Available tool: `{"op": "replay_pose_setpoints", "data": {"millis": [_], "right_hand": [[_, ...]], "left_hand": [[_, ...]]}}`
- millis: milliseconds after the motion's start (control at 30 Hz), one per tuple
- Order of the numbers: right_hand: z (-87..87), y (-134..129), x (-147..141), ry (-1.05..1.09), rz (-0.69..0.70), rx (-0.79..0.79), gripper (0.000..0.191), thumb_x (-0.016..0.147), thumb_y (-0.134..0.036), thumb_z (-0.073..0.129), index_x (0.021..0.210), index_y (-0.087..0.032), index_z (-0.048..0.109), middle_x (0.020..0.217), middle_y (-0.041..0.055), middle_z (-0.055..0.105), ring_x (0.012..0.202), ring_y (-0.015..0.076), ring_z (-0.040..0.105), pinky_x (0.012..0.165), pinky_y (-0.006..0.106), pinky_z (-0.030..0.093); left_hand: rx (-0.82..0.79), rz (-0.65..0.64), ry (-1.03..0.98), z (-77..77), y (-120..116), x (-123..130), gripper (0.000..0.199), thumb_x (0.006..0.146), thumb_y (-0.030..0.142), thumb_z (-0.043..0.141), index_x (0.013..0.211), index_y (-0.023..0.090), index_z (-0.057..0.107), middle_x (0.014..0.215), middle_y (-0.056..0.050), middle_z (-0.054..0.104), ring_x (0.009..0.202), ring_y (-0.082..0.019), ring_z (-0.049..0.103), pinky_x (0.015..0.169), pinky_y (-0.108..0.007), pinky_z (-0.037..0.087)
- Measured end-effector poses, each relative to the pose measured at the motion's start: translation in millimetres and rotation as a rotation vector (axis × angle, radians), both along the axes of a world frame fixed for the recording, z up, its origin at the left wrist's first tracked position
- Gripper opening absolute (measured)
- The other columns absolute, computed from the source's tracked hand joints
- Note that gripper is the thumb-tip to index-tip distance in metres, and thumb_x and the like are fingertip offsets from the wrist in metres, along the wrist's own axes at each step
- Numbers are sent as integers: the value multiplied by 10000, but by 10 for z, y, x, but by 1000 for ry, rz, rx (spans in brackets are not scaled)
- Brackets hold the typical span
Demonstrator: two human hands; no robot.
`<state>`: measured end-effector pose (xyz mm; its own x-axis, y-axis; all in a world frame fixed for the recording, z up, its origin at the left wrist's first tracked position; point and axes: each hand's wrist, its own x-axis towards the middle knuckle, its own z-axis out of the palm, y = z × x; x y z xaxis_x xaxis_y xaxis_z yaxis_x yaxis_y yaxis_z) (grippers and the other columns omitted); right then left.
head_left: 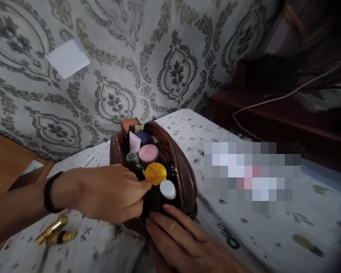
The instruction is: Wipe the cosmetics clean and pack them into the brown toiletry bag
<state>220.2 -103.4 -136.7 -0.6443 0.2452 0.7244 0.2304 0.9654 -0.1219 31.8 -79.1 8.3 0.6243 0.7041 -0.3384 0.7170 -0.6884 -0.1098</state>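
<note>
A brown zippered toiletry bag (189, 185) stands unzipped on the bed, packed with cosmetics. Inside it are a yellow round lid (155, 173), a white cap (168, 189), a pink round lid (148, 154), a pale pink tube (134, 142), a dark blue round lid (143, 138) and a green-capped bottle (133, 158). My left hand (102, 193) reaches over the left rim with curled fingers, beside the yellow lid; whatever it grips is hidden. With fingertips over the near rim, my right hand (179, 237) grips the bag; its thumb is mostly out of sight.
Two gold-coloured tubes (55, 231) lie on the patterned sheet (102, 261) at the left. A white paper (68, 58) is on the patterned wall. A white cable (281, 98) crosses dark red furniture (238, 102). A blurred-out patch covers the sheet at right.
</note>
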Motion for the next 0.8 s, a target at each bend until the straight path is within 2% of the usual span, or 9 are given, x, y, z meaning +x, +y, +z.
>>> {"op": "replay_pose_setpoints", "data": {"millis": [67,267,333,533,700,800], "right_hand": [[33,8,33,-22,14,-1,327,989,-101,422,1152,-143,702,1132,41,759,1121,131,670,1095,260,467],[265,75,178,-33,24,-21,327,997,-131,422,1148,-160,710,1170,14,748,1143,131,654,1093,214,442],[232,72,165,-35,10,-15,332,1002,-137,414,1157,-167,706,1171,6,747,1146,124,648,1093,211,441],[-52,12,7,71,-24,109,337,1013,-134,390,1073,-162,720,1112,19,755,1097,115,645,1054,263,498],[-48,26,25,135,-23,79,323,1006,-99,409,1047,-163,723,1065,-43,760,1070,80,627,1118,232,423],[6,47,99,89,-15,106,317,1018,-146,413,1068,-180,724,1112,-14,751,1086,95,633,1095,232,441]], "left_hand": [[-177,-59,91,37,48,63,155,895,166,498,909,193,650,721,5,714,575,-178,639,533,-299,413],[-340,34,157,47,146,155,146,912,145,504,977,167,634,814,-13,743,673,-170,666,599,-255,436],[-382,78,177,49,174,189,148,911,134,526,1014,146,632,833,-18,749,702,-166,673,617,-241,445],[-517,136,364,134,235,353,232,967,165,470,1160,96,578,1032,-94,742,872,-185,678,714,-243,458],[-446,61,363,175,163,312,208,984,190,432,1070,137,613,984,-72,737,803,-199,677,647,-286,437],[-328,28,216,171,80,211,114,929,177,537,948,182,649,901,-26,739,727,-171,667,636,-269,447]]}}
